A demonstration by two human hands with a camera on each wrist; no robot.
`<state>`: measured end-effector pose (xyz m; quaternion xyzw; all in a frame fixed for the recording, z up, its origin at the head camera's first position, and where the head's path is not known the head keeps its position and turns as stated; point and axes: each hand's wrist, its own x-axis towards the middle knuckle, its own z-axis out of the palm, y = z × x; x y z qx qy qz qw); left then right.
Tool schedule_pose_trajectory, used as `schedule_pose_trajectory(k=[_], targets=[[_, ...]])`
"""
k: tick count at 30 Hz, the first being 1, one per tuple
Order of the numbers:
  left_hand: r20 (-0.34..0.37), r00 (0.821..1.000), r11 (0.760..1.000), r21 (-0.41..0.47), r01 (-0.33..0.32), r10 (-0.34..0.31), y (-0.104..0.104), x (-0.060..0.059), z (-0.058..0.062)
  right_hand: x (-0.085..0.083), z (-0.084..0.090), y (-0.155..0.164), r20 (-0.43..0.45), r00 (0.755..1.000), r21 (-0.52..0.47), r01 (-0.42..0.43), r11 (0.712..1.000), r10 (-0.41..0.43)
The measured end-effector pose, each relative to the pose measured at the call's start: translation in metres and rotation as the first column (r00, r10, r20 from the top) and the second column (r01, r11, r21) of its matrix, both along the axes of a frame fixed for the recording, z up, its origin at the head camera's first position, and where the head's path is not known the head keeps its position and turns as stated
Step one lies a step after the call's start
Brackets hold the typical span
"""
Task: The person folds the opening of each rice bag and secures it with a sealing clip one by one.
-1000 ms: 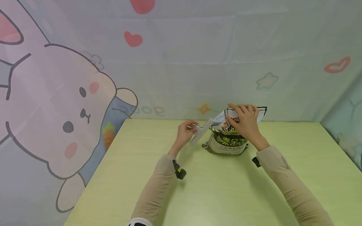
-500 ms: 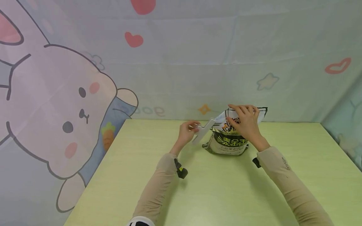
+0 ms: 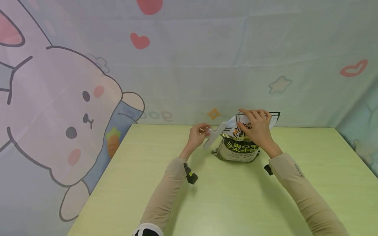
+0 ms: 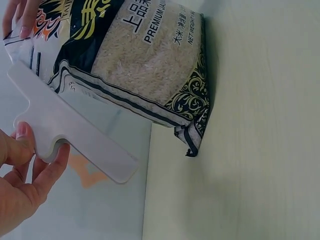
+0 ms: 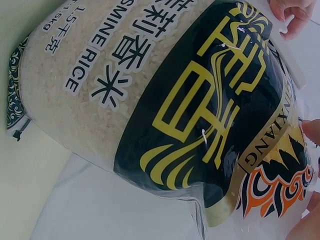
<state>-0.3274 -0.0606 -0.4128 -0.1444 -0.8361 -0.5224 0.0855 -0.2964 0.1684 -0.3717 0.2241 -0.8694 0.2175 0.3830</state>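
Two risks: left hand [image 3: 196, 137] pinching clip [image 3: 215, 135] by its end, liable to twist; bag [image 3: 240, 144], top pinched by right hand [image 3: 257, 128], liable to tip on desk [image 3: 236, 196].

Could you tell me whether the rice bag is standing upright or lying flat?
Upright: the rice bag stands on its base on the table, its top held by the right hand.

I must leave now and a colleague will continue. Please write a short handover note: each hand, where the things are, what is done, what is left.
Left hand: pinches the white flat plastic sealing clip by its end, at the bag's top left corner.
Right hand: grips the folded top of the black, gold and clear rice bag.
The bag stands upright near the far edge of the light green table.
Done: top gathered. Left: the clip is not yet on the bag.
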Motion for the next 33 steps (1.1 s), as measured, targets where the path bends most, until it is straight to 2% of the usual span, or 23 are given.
schedule_pose_trajectory(k=[18, 33], targets=[[-0.006, 0.999, 0.999, -0.018, 0.033, -0.033, 0.004, 0.007, 0.013, 0.010, -0.002, -0.004, -0.013, 1.000, 0.003, 0.010, 1.000, -0.010], [0.021, 0.999, 0.999, 0.006, 0.037, -0.037, 0.011, 0.006, 0.021, 0.007, -0.005, -0.003, -0.023, 1.000, 0.007, 0.011, 1.000, -0.011]])
